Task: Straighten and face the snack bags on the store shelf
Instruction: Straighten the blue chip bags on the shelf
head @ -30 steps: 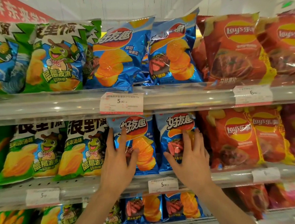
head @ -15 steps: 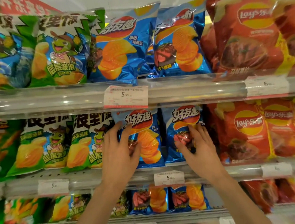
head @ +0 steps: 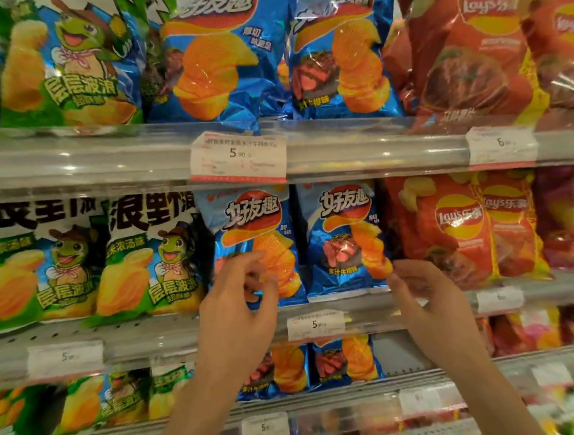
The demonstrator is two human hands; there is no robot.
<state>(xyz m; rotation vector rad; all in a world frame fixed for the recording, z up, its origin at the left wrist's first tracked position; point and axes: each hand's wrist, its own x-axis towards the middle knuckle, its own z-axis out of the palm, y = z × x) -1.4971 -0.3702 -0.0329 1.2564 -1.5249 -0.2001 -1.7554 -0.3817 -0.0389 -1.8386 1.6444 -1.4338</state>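
Mid shelf, L to R. Green bags (head: 138, 260) at far left stand upright, fronts out, look faced already.

Next, left blue bag (head: 256, 243): upright, long axis vertical, logo toward us, top maybe leaning a bit right. Our left hand (head: 238, 310) is in front of its lower half, fingers curled loose, thumb and fingertips near the foil. Can't tell if it's pinching the bag or just touching.

Right blue bag (head: 345, 240): also upright, long axis vertical, front out, bottom seam on the shelf lip (head: 371, 308). Our right hand (head: 429, 295) is at its lower right corner, fingers half curled, w/ nothing clearly gripped.

Red bags (head: 451, 228) further right: upright and front-facing, the two overlap a little.

Progress, as we judge it: this blue pair approx done, maybe a small squaring left. Top and bottom rows not touched by either hand now; top blue bags look tilted, prob next.
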